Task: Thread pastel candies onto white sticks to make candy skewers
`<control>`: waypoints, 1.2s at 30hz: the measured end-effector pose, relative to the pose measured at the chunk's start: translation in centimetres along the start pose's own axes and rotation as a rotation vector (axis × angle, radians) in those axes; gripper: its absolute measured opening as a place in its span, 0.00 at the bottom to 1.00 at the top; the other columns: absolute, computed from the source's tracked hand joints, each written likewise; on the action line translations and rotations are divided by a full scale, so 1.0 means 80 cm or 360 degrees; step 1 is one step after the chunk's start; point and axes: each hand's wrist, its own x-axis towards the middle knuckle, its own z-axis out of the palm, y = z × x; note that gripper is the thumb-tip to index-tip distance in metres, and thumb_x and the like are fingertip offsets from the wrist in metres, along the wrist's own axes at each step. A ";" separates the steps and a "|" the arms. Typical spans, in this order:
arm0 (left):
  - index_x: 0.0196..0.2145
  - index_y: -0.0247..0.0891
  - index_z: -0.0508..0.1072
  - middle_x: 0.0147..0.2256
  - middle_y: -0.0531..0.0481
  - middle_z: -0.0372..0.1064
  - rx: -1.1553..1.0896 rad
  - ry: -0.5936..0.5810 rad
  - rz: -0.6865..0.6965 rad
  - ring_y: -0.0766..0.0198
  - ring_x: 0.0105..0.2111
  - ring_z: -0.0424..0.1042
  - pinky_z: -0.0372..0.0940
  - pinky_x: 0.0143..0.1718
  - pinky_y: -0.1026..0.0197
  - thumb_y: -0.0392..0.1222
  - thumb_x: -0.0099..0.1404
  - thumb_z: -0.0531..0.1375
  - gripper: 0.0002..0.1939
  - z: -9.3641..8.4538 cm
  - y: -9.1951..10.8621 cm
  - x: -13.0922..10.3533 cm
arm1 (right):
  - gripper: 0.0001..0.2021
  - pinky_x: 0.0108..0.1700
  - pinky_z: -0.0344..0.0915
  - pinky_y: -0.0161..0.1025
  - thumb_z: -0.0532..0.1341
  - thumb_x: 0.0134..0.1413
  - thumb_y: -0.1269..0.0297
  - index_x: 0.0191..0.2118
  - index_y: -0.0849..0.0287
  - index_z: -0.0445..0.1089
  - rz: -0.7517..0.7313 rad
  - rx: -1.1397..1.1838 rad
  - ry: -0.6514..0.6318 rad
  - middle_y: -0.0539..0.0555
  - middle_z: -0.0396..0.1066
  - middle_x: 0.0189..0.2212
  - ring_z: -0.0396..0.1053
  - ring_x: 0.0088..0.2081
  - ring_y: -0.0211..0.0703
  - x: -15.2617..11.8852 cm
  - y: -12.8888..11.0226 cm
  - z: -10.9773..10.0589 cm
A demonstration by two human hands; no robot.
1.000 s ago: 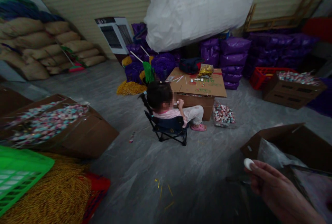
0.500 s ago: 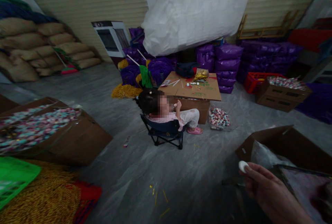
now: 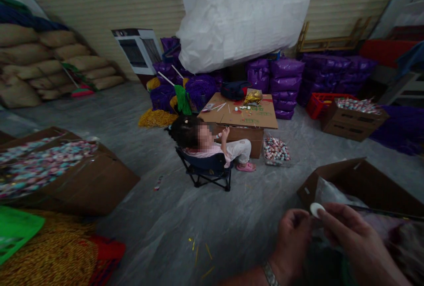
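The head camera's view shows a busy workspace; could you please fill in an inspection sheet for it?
Surface: grey floor, faintly streaked.
Job's things: white disc, held up in the right hand.
Clutter: gold strips on the floor; open cardboard box beyond the right hand.
Hands: right pinches the disc; left hand is close beside it, contact unclear.
Cables: nothing seen.
Surroundings: seated person by a cardboard-topped table; purple bags and brown sacks farther back.

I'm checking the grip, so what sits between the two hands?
Head view: a white disc, pinched in the right hand, close beside the left hand.
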 end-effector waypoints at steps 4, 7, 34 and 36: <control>0.36 0.33 0.71 0.27 0.51 0.66 -0.0443 -0.0099 -0.0031 0.69 0.23 0.63 0.54 0.24 0.66 0.57 0.45 0.68 0.27 -0.014 0.030 0.021 | 0.27 0.25 0.64 0.33 0.66 0.33 0.44 0.35 0.61 0.66 -0.0066 -0.0188 -0.0031 0.51 0.70 0.24 0.67 0.26 0.41 0.003 0.025 0.006; 0.36 0.32 0.71 0.27 0.50 0.67 -0.0522 -0.0246 -0.0102 0.68 0.23 0.65 0.56 0.24 0.66 0.54 0.43 0.69 0.28 -0.015 0.039 0.017 | 0.27 0.28 0.65 0.37 0.63 0.37 0.43 0.38 0.60 0.65 -0.0140 -0.0346 -0.0014 0.53 0.72 0.28 0.69 0.29 0.45 0.008 0.037 -0.001; 0.49 0.34 0.65 0.47 0.44 0.64 -0.0783 0.1111 0.0277 0.58 0.42 0.68 0.67 0.42 0.51 0.43 0.66 0.56 0.16 -0.178 0.189 0.244 | 0.22 0.50 0.53 0.57 0.45 0.54 0.60 0.51 0.54 0.68 -0.1022 -0.2623 0.0353 0.60 0.57 0.57 0.52 0.57 0.59 0.046 0.130 -0.096; 0.49 0.34 0.65 0.47 0.44 0.64 -0.0778 0.1137 0.0303 0.58 0.42 0.68 0.67 0.42 0.51 0.43 0.66 0.56 0.16 -0.185 0.195 0.249 | 0.23 0.49 0.53 0.57 0.45 0.54 0.58 0.50 0.54 0.68 -0.1068 -0.2623 0.0354 0.60 0.58 0.57 0.53 0.56 0.60 0.053 0.137 -0.102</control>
